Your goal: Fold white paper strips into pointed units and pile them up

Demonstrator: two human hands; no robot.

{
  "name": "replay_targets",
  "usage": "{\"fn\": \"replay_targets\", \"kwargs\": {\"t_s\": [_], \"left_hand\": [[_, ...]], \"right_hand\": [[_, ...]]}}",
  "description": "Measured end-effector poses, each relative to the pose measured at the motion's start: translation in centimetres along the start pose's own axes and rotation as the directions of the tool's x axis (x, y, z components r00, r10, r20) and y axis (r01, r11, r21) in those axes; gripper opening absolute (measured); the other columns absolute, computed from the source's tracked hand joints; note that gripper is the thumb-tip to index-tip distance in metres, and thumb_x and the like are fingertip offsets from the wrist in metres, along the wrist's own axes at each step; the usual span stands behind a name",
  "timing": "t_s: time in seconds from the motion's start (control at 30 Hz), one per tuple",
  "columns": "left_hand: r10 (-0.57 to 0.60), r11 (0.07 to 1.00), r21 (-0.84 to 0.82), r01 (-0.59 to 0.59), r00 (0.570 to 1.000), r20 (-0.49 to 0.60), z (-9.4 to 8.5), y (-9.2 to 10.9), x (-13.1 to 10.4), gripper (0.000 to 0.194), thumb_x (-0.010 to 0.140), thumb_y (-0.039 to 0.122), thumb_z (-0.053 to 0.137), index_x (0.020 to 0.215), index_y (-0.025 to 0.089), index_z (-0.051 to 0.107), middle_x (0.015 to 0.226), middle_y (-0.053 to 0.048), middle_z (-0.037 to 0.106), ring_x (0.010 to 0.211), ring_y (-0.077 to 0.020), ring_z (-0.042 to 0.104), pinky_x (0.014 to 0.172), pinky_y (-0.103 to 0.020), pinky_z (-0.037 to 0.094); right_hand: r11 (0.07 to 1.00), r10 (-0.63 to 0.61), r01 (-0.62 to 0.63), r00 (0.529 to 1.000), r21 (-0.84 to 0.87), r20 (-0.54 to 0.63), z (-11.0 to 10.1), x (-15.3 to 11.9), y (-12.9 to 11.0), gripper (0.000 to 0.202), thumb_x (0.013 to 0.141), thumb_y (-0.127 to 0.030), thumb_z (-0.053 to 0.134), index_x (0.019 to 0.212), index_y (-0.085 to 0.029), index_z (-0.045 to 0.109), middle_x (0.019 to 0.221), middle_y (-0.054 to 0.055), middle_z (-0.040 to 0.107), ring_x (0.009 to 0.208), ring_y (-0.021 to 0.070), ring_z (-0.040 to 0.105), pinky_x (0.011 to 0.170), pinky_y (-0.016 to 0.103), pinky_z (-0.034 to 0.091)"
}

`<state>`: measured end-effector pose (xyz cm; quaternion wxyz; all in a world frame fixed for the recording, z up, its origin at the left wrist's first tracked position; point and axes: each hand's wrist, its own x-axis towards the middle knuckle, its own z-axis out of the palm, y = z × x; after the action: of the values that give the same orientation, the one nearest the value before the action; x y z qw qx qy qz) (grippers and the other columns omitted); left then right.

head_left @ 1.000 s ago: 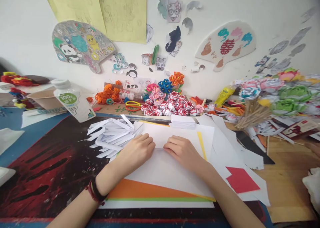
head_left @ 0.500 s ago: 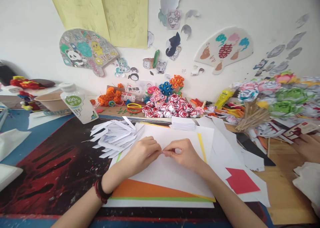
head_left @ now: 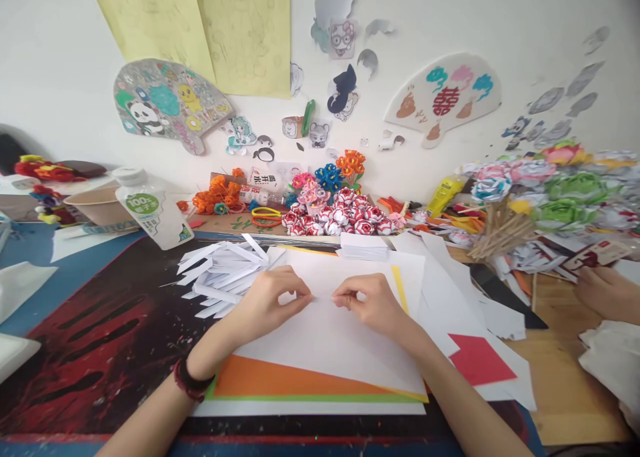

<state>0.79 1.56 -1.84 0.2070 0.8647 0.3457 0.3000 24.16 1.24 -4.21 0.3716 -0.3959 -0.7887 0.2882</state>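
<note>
Over a white sheet of paper (head_left: 320,350), my left hand (head_left: 270,302) and my right hand (head_left: 373,305) face each other with a small gap between. Each has its thumb and index finger pinched together; whatever lies in the pinches is too small to make out. The sheet rests on orange paper (head_left: 280,379) with green and yellow edges showing. Folded white paper strips (head_left: 225,275) are heaped beside my left hand. Behind my right hand sits a stack of white slips (head_left: 363,245).
A white bottle (head_left: 150,210) stands at the back left. Red-and-white paper flowers (head_left: 345,213) line the wall. A red paper piece (head_left: 481,360) lies on white scraps to the right. Another person's hand (head_left: 610,293) is at the right edge, near a printed card (head_left: 595,253).
My hands were nearly touching at the fingertips and have drawn apart sideways. Both stay pinched. The view has shifted slightly.
</note>
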Motion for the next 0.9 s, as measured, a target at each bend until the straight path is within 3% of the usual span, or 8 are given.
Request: {"fn": "replay_targets", "kwargs": {"t_s": [0.23, 0.47, 0.57, 0.63, 0.73, 0.83, 0.9], "left_hand": [[-0.039, 0.997, 0.069, 0.042, 0.998, -0.045, -0.5, -0.5, -0.2, 0.015, 0.088, 0.023, 0.06, 0.077, 0.016, 0.068, 0.07, -0.001, 0.063, 0.067, -0.0121, 0.056, 0.063, -0.023, 0.04], [-0.014, 0.991, 0.134, 0.028, 0.995, -0.102, -0.2, -0.3, -0.1, 0.014, 0.088, 0.019, 0.059, 0.077, 0.017, 0.067, 0.071, -0.001, 0.063, 0.069, -0.0133, 0.056, 0.065, -0.023, 0.041], [0.004, 0.98, 0.197, 0.028, 0.987, -0.158, -1.1, -0.7, 0.0, 0.016, 0.09, 0.021, 0.057, 0.078, 0.017, 0.066, 0.072, -0.002, 0.063, 0.072, -0.0143, 0.057, 0.066, -0.024, 0.041], [0.008, 0.957, 0.284, 0.058, 0.973, -0.229, -2.5, -1.3, -0.3, 0.017, 0.091, 0.023, 0.054, 0.08, 0.017, 0.065, 0.075, -0.002, 0.064, 0.073, -0.0153, 0.057, 0.068, -0.025, 0.041], [0.012, 0.845, 0.513, 0.151, 0.954, -0.3, -5.1, -2.8, -1.1, 0.021, 0.093, 0.03, 0.051, 0.082, 0.019, 0.065, 0.078, -0.003, 0.066, 0.075, -0.0183, 0.057, 0.072, -0.03, 0.04], [0.028, 0.651, 0.727, 0.216, 0.951, -0.308, -7.2, -4.2, -2.3, 0.026, 0.093, 0.037, 0.05, 0.082, 0.02, 0.066, 0.081, -0.005, 0.068, 0.084, -0.0242, 0.058, 0.074, -0.034, 0.038], [0.017, 0.54, 0.805, 0.245, 0.953, -0.302, -7.9, -4.7, -2.8, 0.031, 0.093, 0.04, 0.048, 0.076, 0.02, 0.066, 0.081, -0.006, 0.069, 0.086, -0.0265, 0.058, 0.071, -0.036, 0.036]], "right_hand": [[0.998, 0.052, -0.052, 0.999, 0.037, -0.006, -0.4, 0.3, 0.5, 0.015, 0.077, -0.006, 0.063, 0.069, -0.017, 0.071, 0.062, 0.0, 0.067, 0.057, 0.0128, 0.059, 0.056, 0.023, 0.044], [0.995, 0.092, -0.087, 0.991, 0.053, -0.096, 0.2, 0.4, -0.3, 0.024, 0.075, 0.0, 0.052, 0.071, -0.017, 0.069, 0.065, 0.001, 0.069, 0.061, 0.0142, 0.064, 0.059, 0.023, 0.048], [0.998, 0.07, -0.069, 0.988, 0.017, -0.136, -0.2, 0.7, -0.1, 0.019, 0.079, -0.007, 0.055, 0.081, -0.018, 0.07, 0.07, 0.001, 0.071, 0.064, 0.0152, 0.065, 0.064, 0.026, 0.05], [0.994, 0.042, -0.063, 0.973, -0.085, -0.229, -1.2, 1.3, 0.6, 0.017, 0.082, -0.013, 0.057, 0.088, -0.019, 0.071, 0.082, 0.003, 0.073, 0.071, 0.0169, 0.066, 0.071, 0.028, 0.051], [0.933, 0.027, -0.164, 0.92, -0.321, -0.39, -3.4, 2.6, 2.6, 0.021, 0.086, -0.017, 0.053, 0.099, -0.018, 0.07, 0.097, 0.007, 0.072, 0.081, 0.0198, 0.065, 0.076, 0.032, 0.049], [0.809, 0.066, -0.229, 0.951, -0.542, -0.303, -5.1, 3.9, 4.5, 0.027, 0.087, -0.018, 0.055, 0.111, -0.018, 0.067, 0.112, 0.009, 0.068, 0.106, 0.0236, 0.059, 0.093, 0.035, 0.043], [0.761, 0.132, -0.245, 0.965, -0.601, -0.226, -5.5, 4.6, 5.4, 0.026, 0.087, -0.021, 0.057, 0.11, -0.019, 0.069, 0.115, 0.009, 0.067, 0.108, 0.0233, 0.059, 0.093, 0.033, 0.042]]}}
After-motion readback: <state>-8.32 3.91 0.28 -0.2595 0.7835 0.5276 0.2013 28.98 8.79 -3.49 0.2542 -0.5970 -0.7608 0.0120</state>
